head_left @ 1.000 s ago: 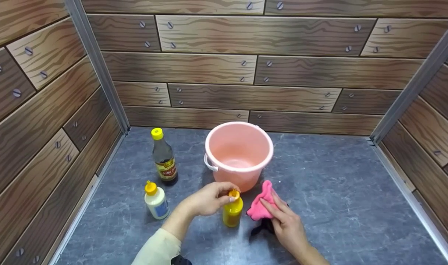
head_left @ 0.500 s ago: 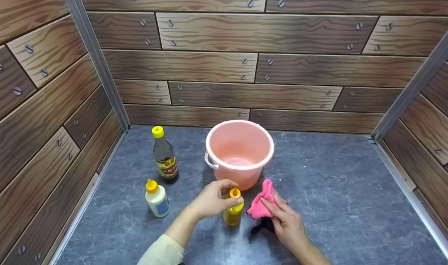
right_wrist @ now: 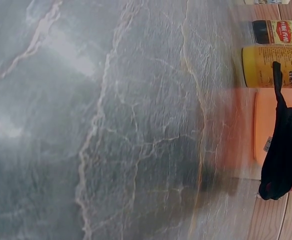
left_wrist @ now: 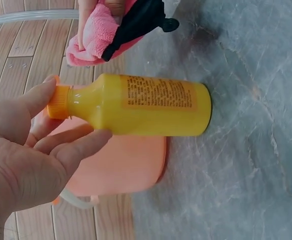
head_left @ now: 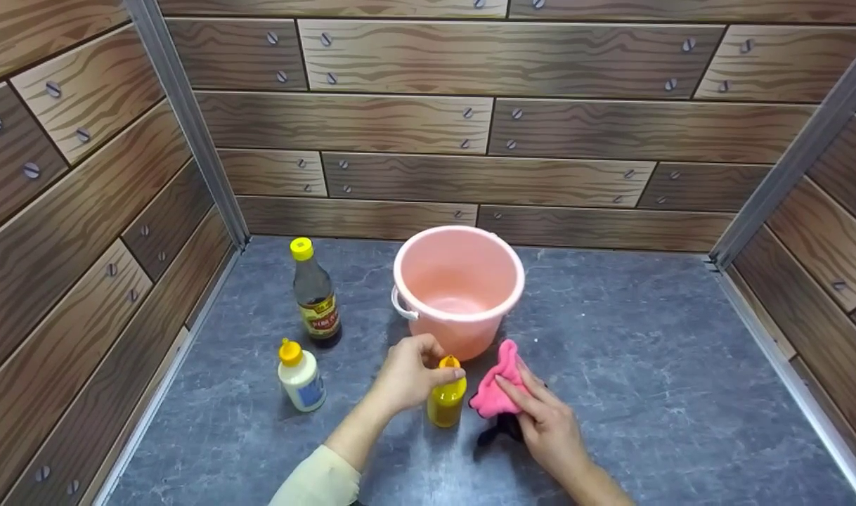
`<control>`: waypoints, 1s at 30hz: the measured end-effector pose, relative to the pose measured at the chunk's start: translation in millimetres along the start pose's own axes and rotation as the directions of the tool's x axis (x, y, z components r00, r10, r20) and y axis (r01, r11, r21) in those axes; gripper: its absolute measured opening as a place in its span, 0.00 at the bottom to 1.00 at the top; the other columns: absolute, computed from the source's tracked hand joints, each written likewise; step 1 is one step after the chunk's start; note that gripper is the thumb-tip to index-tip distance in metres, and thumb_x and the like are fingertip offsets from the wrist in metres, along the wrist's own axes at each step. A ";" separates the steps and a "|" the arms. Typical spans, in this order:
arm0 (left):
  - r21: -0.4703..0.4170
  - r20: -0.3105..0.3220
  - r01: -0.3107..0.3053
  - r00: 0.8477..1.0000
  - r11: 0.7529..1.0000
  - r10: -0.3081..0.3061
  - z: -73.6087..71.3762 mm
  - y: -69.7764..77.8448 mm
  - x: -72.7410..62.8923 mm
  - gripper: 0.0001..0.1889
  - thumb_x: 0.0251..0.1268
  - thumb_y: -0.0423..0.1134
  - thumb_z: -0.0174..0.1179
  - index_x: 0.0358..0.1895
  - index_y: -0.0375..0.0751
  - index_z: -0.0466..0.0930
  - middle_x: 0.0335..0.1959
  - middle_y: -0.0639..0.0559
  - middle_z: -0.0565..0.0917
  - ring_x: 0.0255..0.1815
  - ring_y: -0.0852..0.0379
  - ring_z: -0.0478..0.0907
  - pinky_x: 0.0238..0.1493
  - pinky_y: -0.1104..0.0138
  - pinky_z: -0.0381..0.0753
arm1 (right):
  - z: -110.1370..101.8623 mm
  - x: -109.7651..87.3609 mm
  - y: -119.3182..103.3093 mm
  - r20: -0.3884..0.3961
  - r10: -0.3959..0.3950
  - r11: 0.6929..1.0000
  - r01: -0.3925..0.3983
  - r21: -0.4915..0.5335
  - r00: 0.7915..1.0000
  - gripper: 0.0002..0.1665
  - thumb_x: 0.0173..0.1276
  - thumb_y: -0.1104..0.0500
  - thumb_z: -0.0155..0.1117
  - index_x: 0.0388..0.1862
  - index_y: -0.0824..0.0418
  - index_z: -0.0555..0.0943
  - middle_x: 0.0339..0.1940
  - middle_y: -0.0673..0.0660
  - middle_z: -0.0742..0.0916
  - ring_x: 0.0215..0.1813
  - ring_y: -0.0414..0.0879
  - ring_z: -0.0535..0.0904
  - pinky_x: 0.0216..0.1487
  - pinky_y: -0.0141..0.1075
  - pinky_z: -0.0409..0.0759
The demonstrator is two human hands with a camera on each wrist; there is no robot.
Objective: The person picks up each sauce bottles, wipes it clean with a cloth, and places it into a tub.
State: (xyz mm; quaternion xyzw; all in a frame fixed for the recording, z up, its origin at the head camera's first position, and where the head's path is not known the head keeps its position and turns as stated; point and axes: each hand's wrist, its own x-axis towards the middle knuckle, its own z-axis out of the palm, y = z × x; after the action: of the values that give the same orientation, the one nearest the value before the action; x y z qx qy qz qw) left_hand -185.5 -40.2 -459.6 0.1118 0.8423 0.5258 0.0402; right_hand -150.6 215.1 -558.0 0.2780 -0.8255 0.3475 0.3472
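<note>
A yellow squeeze bottle (head_left: 445,402) with an orange cap (left_wrist: 58,102) stands upright in front of the bucket. My left hand (head_left: 410,372) pinches that cap between thumb and fingers, while its other fingers reach along the bottle's shoulder in the left wrist view. To the right of the bottle, my right hand (head_left: 551,425) grips a bunched pink cloth (head_left: 498,386) with black material (right_wrist: 281,155) hanging below it. Part of the cloth is hidden behind the right fingers.
Behind the yellow bottle is a pink bucket (head_left: 463,337) with a white handle. At left stand a dark sauce bottle (head_left: 319,302) with a yellow cap and a white bottle (head_left: 303,386) with an orange nozzle cap. Wood-patterned walls (head_left: 400,126) enclose the grey marbled surface (head_left: 667,365).
My left hand has turned about the cap, its thumb swinging to the right and its wrist shifting right. The right hand and the cloth stay nearly in place.
</note>
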 end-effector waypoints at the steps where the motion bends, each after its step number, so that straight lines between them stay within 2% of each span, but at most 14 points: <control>1: -0.005 0.014 -0.005 1.000 1.000 0.005 -0.8 0.4 0.8 0.13 0.61 0.38 0.80 0.32 0.43 0.81 0.29 0.56 0.84 0.34 0.58 0.79 0.37 0.64 0.81 | -0.1 0.5 -0.1 0.002 0.000 1.000 0.000 0.002 1.000 0.43 0.46 0.84 0.74 0.61 0.54 0.89 0.70 0.64 0.82 0.65 0.61 0.83 0.74 0.33 0.68; 7: -0.029 0.132 -0.041 0.990 0.999 0.045 -8.4 1.0 3.5 0.09 0.66 0.33 0.75 0.37 0.38 0.82 0.33 0.53 0.85 0.36 0.58 0.80 0.39 0.65 0.84 | -1.2 2.9 -0.9 0.021 -0.006 1.000 0.006 0.026 1.000 0.44 0.46 0.85 0.74 0.61 0.54 0.90 0.71 0.62 0.82 0.64 0.63 0.83 0.75 0.33 0.66; 12: -0.048 0.242 -0.087 0.965 0.995 0.096 -14.6 0.0 3.5 0.06 0.71 0.31 0.70 0.43 0.36 0.82 0.39 0.51 0.86 0.44 0.55 0.85 0.48 0.62 0.88 | -3.4 4.6 -2.2 0.051 -0.006 0.999 0.003 0.054 0.999 0.43 0.48 0.84 0.73 0.61 0.53 0.89 0.71 0.62 0.82 0.68 0.60 0.81 0.75 0.38 0.70; 14: -0.049 0.269 -0.099 0.957 0.994 0.108 -16.1 -1.1 3.6 0.05 0.72 0.30 0.69 0.44 0.37 0.82 0.40 0.51 0.86 0.46 0.54 0.86 0.50 0.61 0.88 | -4.0 5.3 -3.1 0.067 -0.003 0.997 -0.002 0.074 0.998 0.41 0.51 0.83 0.74 0.62 0.53 0.89 0.71 0.62 0.82 0.70 0.56 0.80 0.76 0.38 0.68; 16: -0.053 0.288 -0.100 0.951 0.994 0.111 -16.9 -2.6 4.0 0.05 0.73 0.31 0.69 0.45 0.37 0.82 0.40 0.52 0.86 0.47 0.55 0.86 0.51 0.62 0.88 | -3.6 5.9 -3.9 0.074 -0.013 0.996 0.006 0.094 0.997 0.39 0.53 0.81 0.75 0.61 0.53 0.89 0.71 0.63 0.82 0.71 0.53 0.79 0.77 0.37 0.67; 20: -0.051 0.315 -0.090 0.944 0.995 0.101 -18.3 -3.8 4.7 0.05 0.73 0.31 0.68 0.46 0.39 0.82 0.41 0.54 0.87 0.46 0.58 0.85 0.49 0.64 0.87 | -1.4 9.0 -4.8 0.061 -0.088 0.989 0.080 0.124 0.994 0.35 0.54 0.79 0.77 0.60 0.55 0.90 0.69 0.66 0.82 0.71 0.53 0.79 0.78 0.36 0.65; 23: -0.050 0.329 -0.103 0.937 0.993 0.114 -18.8 -4.6 5.4 0.05 0.73 0.31 0.68 0.46 0.39 0.82 0.41 0.53 0.88 0.45 0.56 0.85 0.48 0.66 0.87 | 0.4 12.6 -5.8 0.050 -0.149 0.981 0.142 0.133 0.988 0.37 0.51 0.80 0.76 0.60 0.57 0.90 0.69 0.68 0.82 0.71 0.57 0.79 0.78 0.38 0.64; 27: -0.059 0.339 -0.134 0.929 0.989 0.146 -19.2 -6.0 6.2 0.05 0.73 0.30 0.68 0.46 0.36 0.82 0.41 0.51 0.89 0.47 0.50 0.87 0.47 0.67 0.86 | 2.8 17.3 -7.6 0.058 -0.183 0.974 0.172 0.149 0.981 0.41 0.46 0.84 0.72 0.61 0.58 0.89 0.69 0.69 0.81 0.72 0.58 0.77 0.79 0.40 0.62; 30: -0.065 0.343 -0.139 0.927 0.988 0.153 -19.3 -6.8 6.3 0.05 0.72 0.30 0.68 0.46 0.36 0.82 0.42 0.50 0.90 0.47 0.51 0.87 0.46 0.68 0.86 | 4.1 20.6 -9.6 0.071 -0.203 0.971 0.192 0.143 0.977 0.43 0.44 0.84 0.71 0.61 0.58 0.89 0.69 0.69 0.81 0.72 0.59 0.78 0.79 0.42 0.62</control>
State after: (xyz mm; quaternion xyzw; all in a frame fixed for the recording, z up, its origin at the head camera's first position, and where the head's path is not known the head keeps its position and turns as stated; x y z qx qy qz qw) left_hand -196.3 -58.6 -456.8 0.2643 0.8006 0.5160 0.1513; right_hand -157.9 201.7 -540.7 0.3962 -0.7822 0.3543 0.3250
